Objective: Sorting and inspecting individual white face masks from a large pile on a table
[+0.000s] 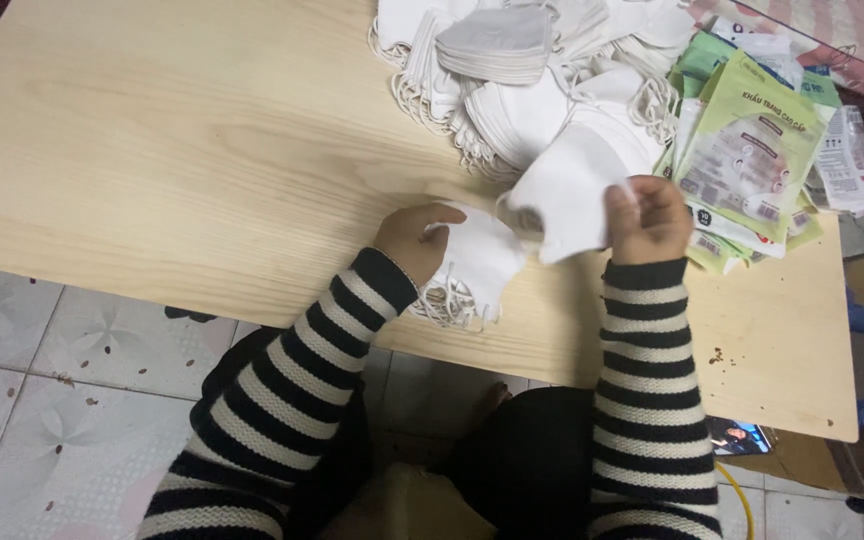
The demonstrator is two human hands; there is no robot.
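Hands both busy at near edge of a pale wood worktop (152,150), seen from the head cam looking down. Left hand (414,238) is clenched round a small stack of white face masks (472,268); thumb lies on top, fingers curl underneath, and the stack's ear loops hang in a bunch off the worktop edge, just below the hand. Right hand (647,218) pinches one single white mask (570,195) by its right side, fingers closed on the fabric, mask held up slightly above the wood w/ its lower left corner touching or nearly touching the stack in the left hand; can't tell which. Both forearms wear black-and-white striped sleeves (642,400). Behind the hands, at the far middle of the worktop, lies a big loose pile of white masks (522,90), fanned in overlapping rows w/ loops sticking out at the sides; one greyish mask (497,45) sits on top of it. Right of the pile, touching it, is a heap of flat green-and-white printed packets (752,150), overlapping each other, a few clear ones at the far right edge. Small dark crumbs (717,355) on the wood near the right sleeve. Under the worktop: tiled floor (72,370) w/ a pale flower pattern, and the person's dark-clothed knees (532,450).
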